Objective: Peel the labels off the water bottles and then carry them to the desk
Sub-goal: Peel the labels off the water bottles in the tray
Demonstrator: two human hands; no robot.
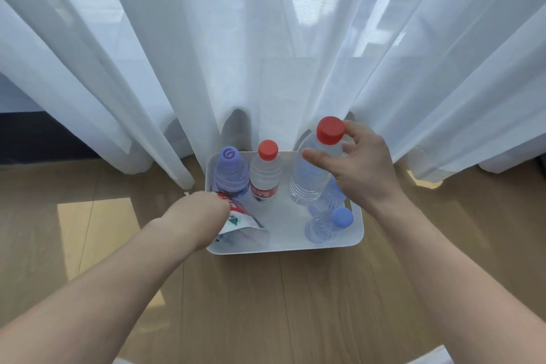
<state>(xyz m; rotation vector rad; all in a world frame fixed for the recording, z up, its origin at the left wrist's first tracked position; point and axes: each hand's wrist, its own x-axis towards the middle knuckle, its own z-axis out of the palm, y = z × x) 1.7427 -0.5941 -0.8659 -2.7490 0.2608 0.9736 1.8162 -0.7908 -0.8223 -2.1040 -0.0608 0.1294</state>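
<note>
A white bin (356, 233) stands on the wooden floor against the curtain. My right hand (360, 165) grips the neck of a label-free, red-capped bottle (310, 177) and holds it above the bin's right side. My left hand (201, 210) pinches a peeled red and white label (236, 221) low over the bin's left front corner. Inside the bin, a purple-capped bottle (230, 171) and a red-capped bottle (265, 174) with its red label on stand at the back. A blue-capped clear bottle (328, 224) lies tilted at the right.
Sheer white curtains (266, 53) hang right behind the bin and touch the floor. Wooden floor (280, 304) spreads in front and to both sides. A white edge (437, 356) shows at the bottom right of the view.
</note>
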